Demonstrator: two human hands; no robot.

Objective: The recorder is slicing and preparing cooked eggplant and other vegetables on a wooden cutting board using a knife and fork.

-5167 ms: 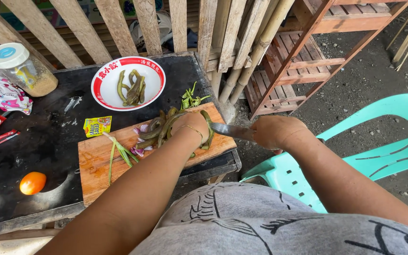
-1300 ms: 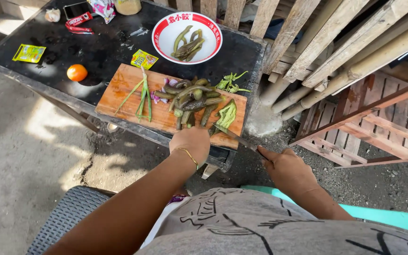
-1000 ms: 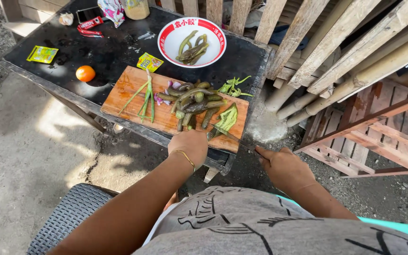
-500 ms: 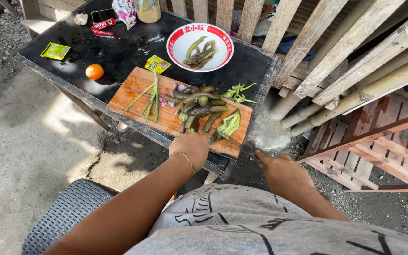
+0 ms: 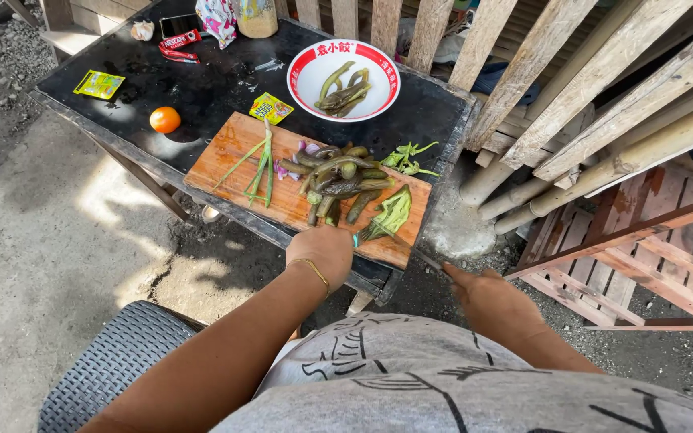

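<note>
Nearest the camera, the person's lap in a grey printed shirt fills the lower frame, with a dark woven plastic chair point(image 5: 110, 361) at about 7 o'clock. The left hand point(image 5: 322, 252), a thin gold bangle at its wrist, rests on the near edge of the rectangular wooden cutting board point(image 5: 226, 160); its grip is curled closed over the board's rim, with a small turquoise thing just showing at the fingertips. At 4 o'clock from that hand, well off the board's corner, the right hand point(image 5: 495, 301) has its grip closed round the handle of a slim kitchen knife point(image 5: 423, 258), whose blade points toward 10 o'clock, its tip reaching the board's near right corner beside a flat piece of split green vegetable point(image 5: 391, 216).

On the middle of the board lies a heap of long dark-green cooked pods point(image 5: 338, 180), with purplish onion scraps just at its 9 o'clock side and thin green onion stalks point(image 5: 258, 160) further left. Green leafy trimmings point(image 5: 407, 156) sit at the board's far right edge.

The board lies on a black worktop point(image 5: 210, 88). Beyond it, at 12 o'clock, stands a round white bowl with a red rim point(image 5: 374, 76) holding more green pods. A small yellow sachet point(image 5: 266, 107) touches the board's far edge; a round orange tomato point(image 5: 165, 119) lies at 10 o'clock, another yellow-green sachet point(image 5: 99, 83) further left. Weathered wooden fence slats point(image 5: 587, 80) rise behind.
</note>
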